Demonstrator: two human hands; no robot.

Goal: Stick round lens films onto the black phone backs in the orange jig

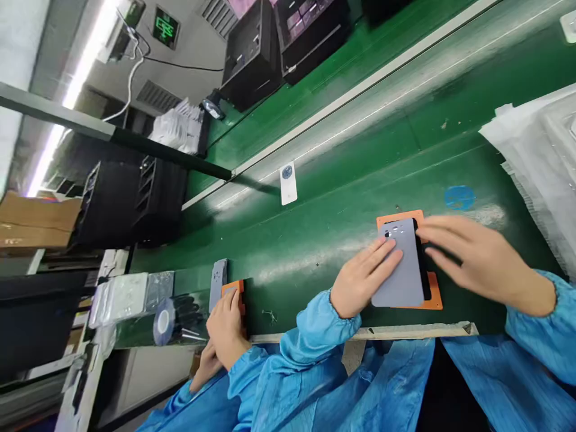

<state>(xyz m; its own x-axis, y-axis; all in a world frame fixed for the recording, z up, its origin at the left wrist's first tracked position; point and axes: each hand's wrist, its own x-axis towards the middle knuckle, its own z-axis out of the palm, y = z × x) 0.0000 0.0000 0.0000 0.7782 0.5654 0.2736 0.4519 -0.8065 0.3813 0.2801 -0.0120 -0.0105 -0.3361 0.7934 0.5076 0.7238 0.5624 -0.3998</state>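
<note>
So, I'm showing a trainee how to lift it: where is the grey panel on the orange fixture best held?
Probably pinch the grey panel by its long edges, coming from left and right, as it looks thin and flat. Start from the left: its near-left corner seems to jut past the orange fixture, leaving an edge to get under.

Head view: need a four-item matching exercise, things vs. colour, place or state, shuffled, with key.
Things:
1. Left hand
2. Fixture by the right hand
3. White panel
4. Bench

Matches:
A. Green
B. Lying apart from the wearer's hands
C. Resting on the gray panel
D. Orange

Pairs: 1-C, 2-D, 3-B, 4-A
</note>
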